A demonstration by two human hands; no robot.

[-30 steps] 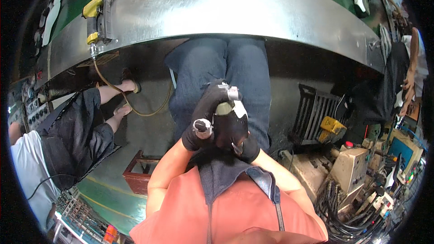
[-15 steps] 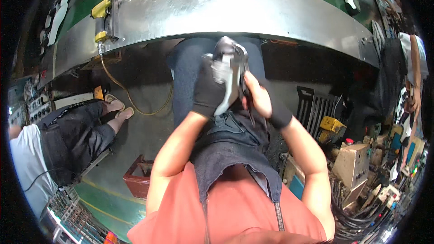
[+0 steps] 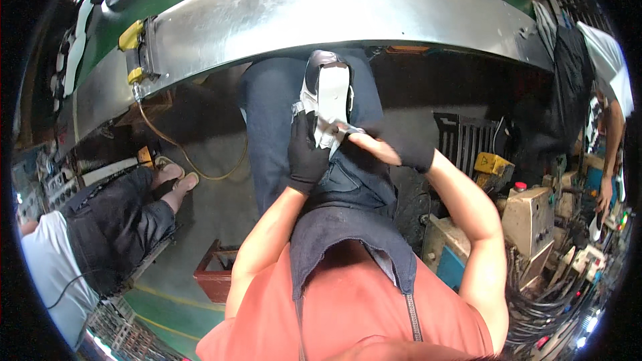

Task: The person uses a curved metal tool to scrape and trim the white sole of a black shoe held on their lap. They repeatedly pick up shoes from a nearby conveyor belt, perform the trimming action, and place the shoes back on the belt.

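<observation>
Across my lap lies a shoe upper on a last (image 3: 333,90), bottom up, its pale flat insole facing me. The toe is dark and shiny and points toward the bench; light material is loose around the heel end. My left hand (image 3: 307,154), in a black glove, is closed around the heel-side edge of the upper. At the heel, my right hand (image 3: 382,145), in a black glove with bare fingertips showing, is closed with its thumb and finger at the loose material. A small greyish thing shows at those fingertips, too blurred to name.
A curved metal bench (image 3: 321,7) runs beyond my knees, with a yellow-handled air tool (image 3: 132,50) and its hose (image 3: 164,135) at left. Green conveyor surface carries shoes behind. A person (image 3: 100,241) sits at left; a control box (image 3: 528,220) stands right.
The shoe, blurred and tilted before, now rests steadier with its pale insole facing up. My right hand has moved from its right side to the heel end.
</observation>
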